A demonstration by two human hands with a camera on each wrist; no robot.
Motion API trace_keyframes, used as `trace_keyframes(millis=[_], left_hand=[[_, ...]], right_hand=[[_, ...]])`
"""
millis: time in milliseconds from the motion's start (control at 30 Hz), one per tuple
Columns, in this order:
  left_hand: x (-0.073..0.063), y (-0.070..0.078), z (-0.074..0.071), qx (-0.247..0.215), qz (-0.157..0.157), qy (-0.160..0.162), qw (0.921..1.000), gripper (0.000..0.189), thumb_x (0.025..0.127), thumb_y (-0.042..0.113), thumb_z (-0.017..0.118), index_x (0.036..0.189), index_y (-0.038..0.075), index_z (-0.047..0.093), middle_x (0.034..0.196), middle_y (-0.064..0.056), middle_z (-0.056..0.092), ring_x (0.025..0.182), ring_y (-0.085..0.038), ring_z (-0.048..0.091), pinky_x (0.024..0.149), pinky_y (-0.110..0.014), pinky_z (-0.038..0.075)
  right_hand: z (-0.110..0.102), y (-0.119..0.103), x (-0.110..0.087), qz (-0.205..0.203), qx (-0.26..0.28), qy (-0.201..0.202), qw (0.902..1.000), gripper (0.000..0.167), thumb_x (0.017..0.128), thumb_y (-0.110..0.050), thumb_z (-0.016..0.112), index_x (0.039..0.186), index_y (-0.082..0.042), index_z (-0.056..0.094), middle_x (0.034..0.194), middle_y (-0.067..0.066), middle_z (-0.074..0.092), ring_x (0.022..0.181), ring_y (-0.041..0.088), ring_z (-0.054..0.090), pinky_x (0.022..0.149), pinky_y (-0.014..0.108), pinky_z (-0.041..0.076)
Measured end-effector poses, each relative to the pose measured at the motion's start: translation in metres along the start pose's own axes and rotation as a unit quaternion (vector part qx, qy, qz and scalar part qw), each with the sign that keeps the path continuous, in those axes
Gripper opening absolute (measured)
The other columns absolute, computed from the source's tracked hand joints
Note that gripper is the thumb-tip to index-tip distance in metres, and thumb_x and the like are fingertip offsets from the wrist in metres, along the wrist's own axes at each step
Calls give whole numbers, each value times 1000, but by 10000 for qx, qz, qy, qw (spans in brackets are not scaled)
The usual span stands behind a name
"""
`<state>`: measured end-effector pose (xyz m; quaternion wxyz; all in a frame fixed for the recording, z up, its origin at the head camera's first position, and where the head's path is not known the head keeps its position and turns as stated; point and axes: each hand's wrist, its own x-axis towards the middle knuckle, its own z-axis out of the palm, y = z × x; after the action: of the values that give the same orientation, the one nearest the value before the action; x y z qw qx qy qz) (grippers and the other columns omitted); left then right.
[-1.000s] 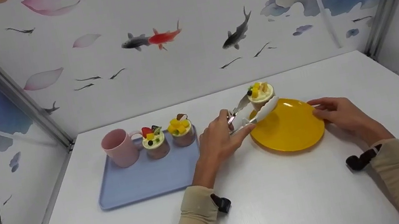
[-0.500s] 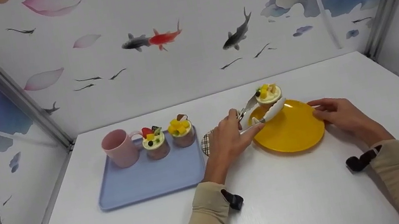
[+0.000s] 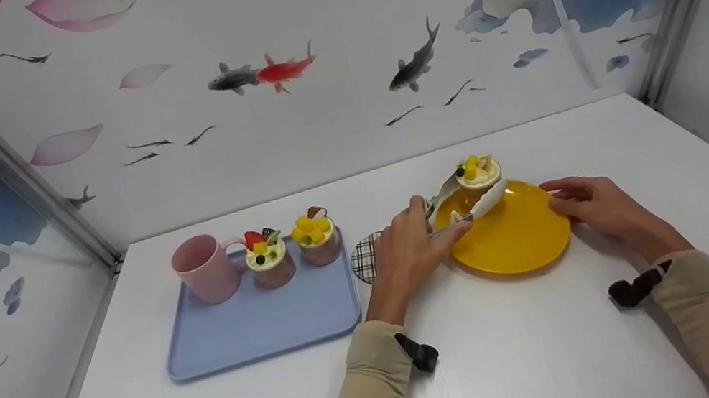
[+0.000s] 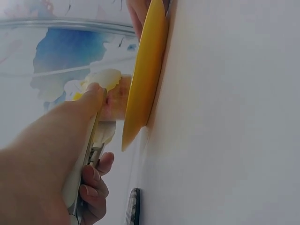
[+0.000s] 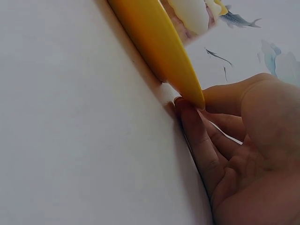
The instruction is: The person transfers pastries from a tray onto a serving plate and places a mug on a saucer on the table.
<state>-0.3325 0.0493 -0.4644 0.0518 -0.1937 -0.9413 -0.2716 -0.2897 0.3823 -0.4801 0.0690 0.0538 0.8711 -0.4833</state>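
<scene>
The person's left hand [image 3: 404, 252] is holding a pair of metal tongs with broad pale tips [image 3: 490, 199], its fingers [image 4: 96, 192] and thumb curling round the two arms. Just beyond those fingers, the tips are gripping a small round dessert cup, brown below and topped with cream and yellow fruit [image 3: 478, 173]. That cup is standing upright over the far left part of a round glossy yellow plate [image 3: 515, 240]; I can't tell whether its base is touching. On the plate's opposite side, the right hand [image 3: 593, 208] is pinching the rim between fingers and thumb. Close to the left of the left fingers, a round black-and-white plaid coaster [image 3: 364, 259] is lying partly hidden on the white tabletop [image 3: 485, 358]. Farther left, a blue rectangular tray [image 3: 261, 332] is carrying a pink mug [image 3: 211, 275] and two more fruit-topped dessert cups [image 3: 274, 271].
</scene>
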Motion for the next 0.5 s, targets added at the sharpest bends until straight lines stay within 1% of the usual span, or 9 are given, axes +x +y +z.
trace_keyframes(millis=[200,433,500], left_hand=[[0,1,0,87,23,-54,9999,80,91,82,65,139,18,57,96,3,65,81,-16,63,69,-30,52],[0,6,4,221,34,-159,9996,85,90,83,66,146,19,55,113,-1,72,88,-17,64,76,-31,56],[0,6,5,213,50,-168,9996,83,89,82,67,143,20,55,112,-2,72,88,-17,65,74,-32,55]], right_hand=[[0,-1,0,8,6,13,10000,57,114,-38,57,165,-15,45,152,21,56,125,31,58,90,9,52],[0,0,-1,1,-47,25,10000,58,114,-38,56,165,-14,45,150,20,57,123,30,58,90,9,52],[1,-1,-1,9,-20,23,10000,57,114,-37,56,165,-14,44,151,21,56,124,31,58,90,9,52]])
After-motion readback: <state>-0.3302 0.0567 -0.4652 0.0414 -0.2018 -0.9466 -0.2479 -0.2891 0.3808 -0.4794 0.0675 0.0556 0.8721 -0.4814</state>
